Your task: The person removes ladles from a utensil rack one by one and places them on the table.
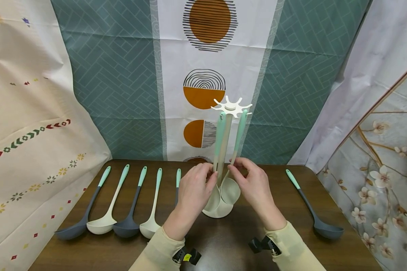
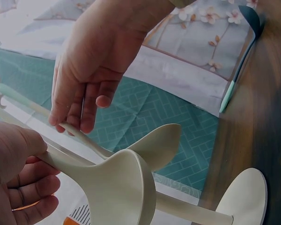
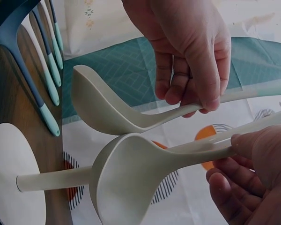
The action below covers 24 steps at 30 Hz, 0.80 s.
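A cream utensil stand [image 1: 218, 213] with a round base and a hooked top [image 1: 231, 107] stands upright on the table between my hands. My left hand [image 1: 194, 188] pinches the shaft of one cream ladle [image 1: 219, 137] with a mint handle, on the stand's left. On the right side, my right hand [image 1: 254, 184] pinches another cream ladle [image 1: 230, 191] between thumb and fingers. Both handles point up, their ends close to the hooks; whether they hang there I cannot tell. In the right wrist view, the two bowls [image 3: 126, 183] sit close together beside the stand's pole.
Several ladles lie in a row at the left, dark grey [image 1: 127, 226] and cream [image 1: 103, 224] alternating, one partly behind my left arm. A single dark grey ladle [image 1: 327, 229] lies at the right. Patterned curtains [image 1: 115, 94] hang behind the brown table [image 1: 224, 248].
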### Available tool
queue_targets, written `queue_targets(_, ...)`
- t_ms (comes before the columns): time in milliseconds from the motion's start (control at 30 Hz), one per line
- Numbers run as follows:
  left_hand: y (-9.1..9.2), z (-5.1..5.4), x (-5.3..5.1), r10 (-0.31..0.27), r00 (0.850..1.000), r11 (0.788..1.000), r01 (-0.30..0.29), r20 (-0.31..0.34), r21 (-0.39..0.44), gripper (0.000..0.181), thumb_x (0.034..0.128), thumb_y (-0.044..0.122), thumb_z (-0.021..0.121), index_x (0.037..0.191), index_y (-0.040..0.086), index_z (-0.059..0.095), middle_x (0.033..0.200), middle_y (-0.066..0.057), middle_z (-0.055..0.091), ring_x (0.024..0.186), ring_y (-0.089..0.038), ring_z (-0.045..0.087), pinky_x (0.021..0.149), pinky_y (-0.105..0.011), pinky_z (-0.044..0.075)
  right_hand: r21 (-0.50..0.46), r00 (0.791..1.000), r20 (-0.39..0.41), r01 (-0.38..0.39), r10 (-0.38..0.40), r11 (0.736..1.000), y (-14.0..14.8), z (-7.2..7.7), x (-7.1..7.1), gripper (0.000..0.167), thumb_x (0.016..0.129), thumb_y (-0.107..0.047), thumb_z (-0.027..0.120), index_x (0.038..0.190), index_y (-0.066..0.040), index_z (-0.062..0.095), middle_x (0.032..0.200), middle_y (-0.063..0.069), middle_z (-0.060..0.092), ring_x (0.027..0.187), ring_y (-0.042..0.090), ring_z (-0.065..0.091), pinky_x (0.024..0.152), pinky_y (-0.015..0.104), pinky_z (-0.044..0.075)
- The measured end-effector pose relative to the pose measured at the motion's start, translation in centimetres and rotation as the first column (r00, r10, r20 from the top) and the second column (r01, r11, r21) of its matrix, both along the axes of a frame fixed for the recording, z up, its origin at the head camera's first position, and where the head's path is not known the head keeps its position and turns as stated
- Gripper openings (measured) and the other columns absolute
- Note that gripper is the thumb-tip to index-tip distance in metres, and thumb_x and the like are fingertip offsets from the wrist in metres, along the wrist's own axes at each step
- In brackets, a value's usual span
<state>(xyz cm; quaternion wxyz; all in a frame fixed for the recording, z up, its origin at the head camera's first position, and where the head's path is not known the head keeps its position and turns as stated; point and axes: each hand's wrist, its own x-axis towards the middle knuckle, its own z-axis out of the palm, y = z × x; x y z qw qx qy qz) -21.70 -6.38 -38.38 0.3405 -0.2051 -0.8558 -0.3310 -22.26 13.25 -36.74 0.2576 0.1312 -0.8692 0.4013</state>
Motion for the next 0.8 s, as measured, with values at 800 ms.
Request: queue_targets(800,-0.02,0.08,-0.03,0.006,1.0,1.0,-0.006,0.022,0.0,0.016,0.0968,0.014,0.088,0.109,0.011,0.077,0.092,0.0,0.074,0.081,-0.017,0.067,0.065,-0.033,0.056,-0.01,1.0,-0.024,0.003,-0.003,1.0,-0.11,-0.01,0.21,0.017,0.103,-0.019,0.082,0.119,-0.014,0.08,0.102,-0.002,0.078,0.09,0.015,0.069,0.07,0.034,0.055)
